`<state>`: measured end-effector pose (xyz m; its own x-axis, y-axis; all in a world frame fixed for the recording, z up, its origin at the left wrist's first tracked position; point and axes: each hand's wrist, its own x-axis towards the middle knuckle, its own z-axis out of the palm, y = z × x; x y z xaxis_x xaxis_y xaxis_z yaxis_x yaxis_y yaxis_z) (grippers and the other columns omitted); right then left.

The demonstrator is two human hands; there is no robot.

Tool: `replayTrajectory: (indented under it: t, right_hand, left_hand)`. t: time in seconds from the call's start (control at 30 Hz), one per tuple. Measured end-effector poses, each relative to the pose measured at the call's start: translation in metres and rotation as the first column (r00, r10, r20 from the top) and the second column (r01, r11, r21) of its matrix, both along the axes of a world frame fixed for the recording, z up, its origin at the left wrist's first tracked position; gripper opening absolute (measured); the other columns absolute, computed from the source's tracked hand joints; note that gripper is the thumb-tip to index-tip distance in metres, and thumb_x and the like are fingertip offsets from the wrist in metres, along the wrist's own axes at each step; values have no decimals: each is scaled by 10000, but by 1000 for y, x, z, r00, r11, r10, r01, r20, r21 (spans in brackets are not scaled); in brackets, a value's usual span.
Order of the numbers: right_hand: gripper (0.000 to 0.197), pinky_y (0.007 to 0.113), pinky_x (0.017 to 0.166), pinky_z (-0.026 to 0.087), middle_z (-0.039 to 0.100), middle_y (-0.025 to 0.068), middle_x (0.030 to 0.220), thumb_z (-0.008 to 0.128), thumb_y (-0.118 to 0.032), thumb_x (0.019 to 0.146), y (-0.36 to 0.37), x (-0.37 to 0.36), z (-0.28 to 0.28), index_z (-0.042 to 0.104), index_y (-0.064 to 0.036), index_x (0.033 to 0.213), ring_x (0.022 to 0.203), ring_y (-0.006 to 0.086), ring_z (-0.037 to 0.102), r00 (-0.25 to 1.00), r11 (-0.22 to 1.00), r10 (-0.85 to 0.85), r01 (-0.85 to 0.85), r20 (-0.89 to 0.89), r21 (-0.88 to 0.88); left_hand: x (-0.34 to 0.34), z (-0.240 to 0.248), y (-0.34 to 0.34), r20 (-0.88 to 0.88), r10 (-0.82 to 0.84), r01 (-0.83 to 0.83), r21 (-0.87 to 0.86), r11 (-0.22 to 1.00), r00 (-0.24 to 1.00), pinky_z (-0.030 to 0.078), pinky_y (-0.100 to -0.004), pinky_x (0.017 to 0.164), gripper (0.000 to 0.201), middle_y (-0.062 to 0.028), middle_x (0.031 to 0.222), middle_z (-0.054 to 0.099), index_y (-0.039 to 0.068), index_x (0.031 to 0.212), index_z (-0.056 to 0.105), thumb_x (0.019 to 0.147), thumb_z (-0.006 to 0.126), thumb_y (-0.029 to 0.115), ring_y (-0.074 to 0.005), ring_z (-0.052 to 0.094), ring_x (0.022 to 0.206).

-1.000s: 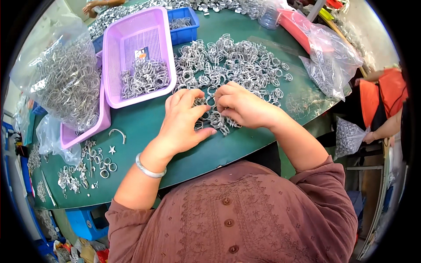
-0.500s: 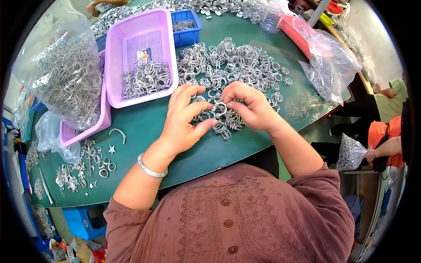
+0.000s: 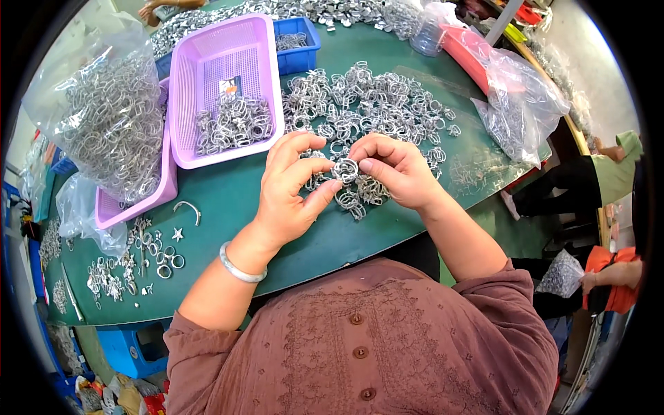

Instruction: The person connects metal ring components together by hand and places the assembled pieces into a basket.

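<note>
A silver-coloured metal ring [image 3: 345, 169] is up on its edge between my two hands, over the near side of a heap of similar rings [image 3: 373, 100]. My right hand [image 3: 400, 170] pinches it from the right with thumb and forefinger. From the left, my left hand [image 3: 287, 187] curls towards it, thumb and forefinger closing on its left edge. A pale bangle circles my left wrist. Left of the heap, a lilac plastic basket [image 3: 181, 97] holds a smaller pile of rings [image 3: 235, 124] and a small printed card.
A clear bag of rings [image 3: 114, 131] rests in a second lilac basket [image 3: 138, 205]. Loose rings, a star piece [image 3: 178, 234] and tweezers [image 3: 71, 290] lie at left. Behind stands a blue tray [image 3: 297, 61]; a red tray [image 3: 463, 55] and plastic bag are at right. Other people are beyond.
The ring between my fingers has turned and now looks less like an open circle. My hands have barely shifted. At right, people have moved, one carrying a bag lower in view.
</note>
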<state>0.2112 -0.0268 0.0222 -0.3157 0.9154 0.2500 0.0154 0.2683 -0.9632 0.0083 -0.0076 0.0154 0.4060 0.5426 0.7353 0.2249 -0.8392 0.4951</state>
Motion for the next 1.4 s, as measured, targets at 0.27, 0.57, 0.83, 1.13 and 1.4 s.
replayTrajectory:
  t: [0.27, 0.57, 0.83, 1.13, 1.4]
  right_hand:
    - [128, 194, 691, 417, 559, -3, 885, 546, -1, 822, -7, -3, 3, 568, 2, 948, 786, 45, 501, 998, 998, 6, -10, -70, -61]
    - [178, 206, 728, 449, 578, 15, 908, 590, 3, 802, -6, -7, 1, 556, 2, 977, 837, 68, 547, 985, 991, 10, -34, -175, -130]
    - [168, 208, 716, 451, 581, 17, 894, 591, -4, 806, -6, -8, 0, 554, 6, 969, 828, 70, 547, 983, 993, -13, -9, -185, -121]
    - [142, 205, 698, 447, 578, 16, 880, 597, -6, 804, -5, -11, -3, 556, -1, 939, 804, 64, 540, 980, 995, -17, -4, -200, -101]
    - [128, 205, 694, 453, 574, 17, 856, 599, 0, 799, -4, -15, -2, 545, 0, 915, 783, 68, 547, 972, 993, -44, 17, -231, -118]
  left_hand:
    - [1, -16, -3, 331, -119, 265, -440, 858, 936, 395, -301, 834, 133, -105, 1094, 505, 17, 881, 597, 777, 625, 94, -192, 487, 992]
    - [1, -22, 2, 495, -173, 489, -632, 601, 852, 392, -264, 863, 181, -73, 1142, 480, 7, 1005, 582, 881, 516, 121, -117, 500, 961]
    - [4, -17, 0, 638, -108, 623, -678, 391, 762, 416, -304, 880, 202, -62, 1077, 545, 9, 1040, 568, 897, 491, 128, -140, 529, 971]
    - [2, -20, 0, 711, -58, 699, -668, 256, 701, 431, -330, 869, 209, -77, 1038, 591, 14, 1039, 573, 903, 477, 141, -159, 551, 957]
    - [2, -19, 0, 716, -23, 706, -682, 191, 698, 447, -271, 817, 184, -46, 990, 599, 18, 993, 590, 891, 515, 151, -111, 551, 883]
